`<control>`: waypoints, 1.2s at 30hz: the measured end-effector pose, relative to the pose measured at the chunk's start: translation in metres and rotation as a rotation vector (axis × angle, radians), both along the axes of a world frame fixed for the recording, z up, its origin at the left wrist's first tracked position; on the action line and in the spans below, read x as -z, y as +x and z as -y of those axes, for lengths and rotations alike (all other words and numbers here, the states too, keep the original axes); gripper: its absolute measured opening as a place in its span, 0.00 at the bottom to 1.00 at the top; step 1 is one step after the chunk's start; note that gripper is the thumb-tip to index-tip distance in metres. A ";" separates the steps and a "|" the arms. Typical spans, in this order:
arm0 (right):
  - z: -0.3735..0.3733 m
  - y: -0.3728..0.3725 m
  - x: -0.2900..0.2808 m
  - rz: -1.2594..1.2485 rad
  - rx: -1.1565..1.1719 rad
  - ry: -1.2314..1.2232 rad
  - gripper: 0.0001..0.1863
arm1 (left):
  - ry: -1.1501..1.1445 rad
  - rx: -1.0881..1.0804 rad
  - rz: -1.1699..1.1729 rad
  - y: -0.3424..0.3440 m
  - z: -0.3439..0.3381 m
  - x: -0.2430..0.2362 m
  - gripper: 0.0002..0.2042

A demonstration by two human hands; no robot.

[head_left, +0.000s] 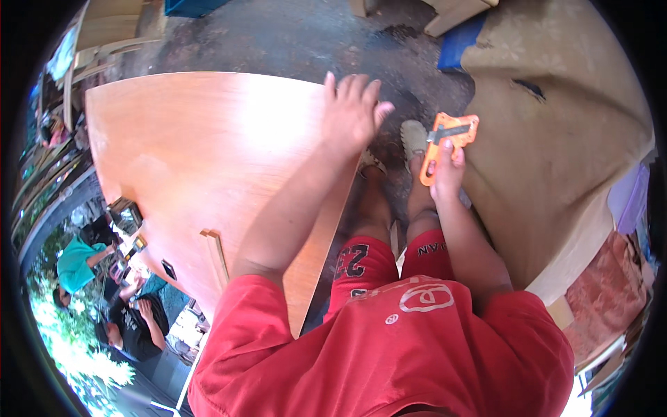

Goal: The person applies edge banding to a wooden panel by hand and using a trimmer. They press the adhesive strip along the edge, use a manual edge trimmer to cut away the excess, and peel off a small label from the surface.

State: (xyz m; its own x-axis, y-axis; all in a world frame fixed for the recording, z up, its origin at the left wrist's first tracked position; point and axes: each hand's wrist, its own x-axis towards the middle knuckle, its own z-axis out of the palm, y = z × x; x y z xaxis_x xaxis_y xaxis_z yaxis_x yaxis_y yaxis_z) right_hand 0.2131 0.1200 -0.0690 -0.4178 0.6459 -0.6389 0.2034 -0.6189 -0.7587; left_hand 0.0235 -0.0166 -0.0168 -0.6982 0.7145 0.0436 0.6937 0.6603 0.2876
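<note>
My left hand (353,115) lies at the far right corner of a broad reddish-brown wooden panel (187,146). Its fingers are spread and it holds nothing. I cannot tell how firmly the palm touches the surface. In my right hand (448,172) is an orange tool with a loop handle and a grey metal strip, which looks like a hand staple gun (452,131). My fingers wrap its handle, and it hangs above the floor beside my right foot, apart from the panel. Two short wooden strips (217,257) lie on the panel near my left forearm.
Tan sheet material (556,125) with a dark tear drapes over something on the right. A dark box (125,214) and a phone-like object (168,269) sit at the panel's left side. Two people (76,264) are beyond it. A red-brown textile (608,299) lies at lower right.
</note>
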 end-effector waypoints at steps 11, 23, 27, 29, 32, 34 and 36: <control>-0.030 -0.015 -0.031 0.015 0.014 0.013 0.09 | 0.105 0.050 0.172 -0.008 0.013 -0.016 0.17; -0.046 -0.001 -0.022 0.032 0.095 0.003 0.10 | 0.071 0.186 0.288 -0.026 0.008 -0.003 0.07; -0.048 0.002 -0.019 0.024 0.119 -0.024 0.10 | 0.173 0.140 0.195 -0.020 0.011 -0.014 0.14; -0.050 0.004 -0.018 0.017 0.121 -0.024 0.10 | 0.114 0.104 0.085 -0.018 0.014 -0.011 0.18; -0.048 0.007 -0.013 0.014 0.126 -0.033 0.10 | -0.014 0.092 0.131 -0.016 0.005 -0.016 0.13; -0.048 0.007 -0.013 0.018 0.126 -0.043 0.10 | -0.036 0.095 0.154 -0.019 0.001 -0.009 0.10; -0.048 0.005 -0.014 0.016 0.133 -0.026 0.10 | -0.057 0.097 0.177 -0.021 -0.002 -0.004 0.07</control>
State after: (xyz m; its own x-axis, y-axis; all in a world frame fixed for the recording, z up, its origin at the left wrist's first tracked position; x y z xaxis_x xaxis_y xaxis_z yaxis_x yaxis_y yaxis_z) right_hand 0.2184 0.1680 -0.0546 -0.3190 0.6785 -0.6617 0.1298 -0.6603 -0.7397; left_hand 0.0021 -0.0150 -0.0127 -0.6194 0.7765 -0.1158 0.6968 0.6117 0.3746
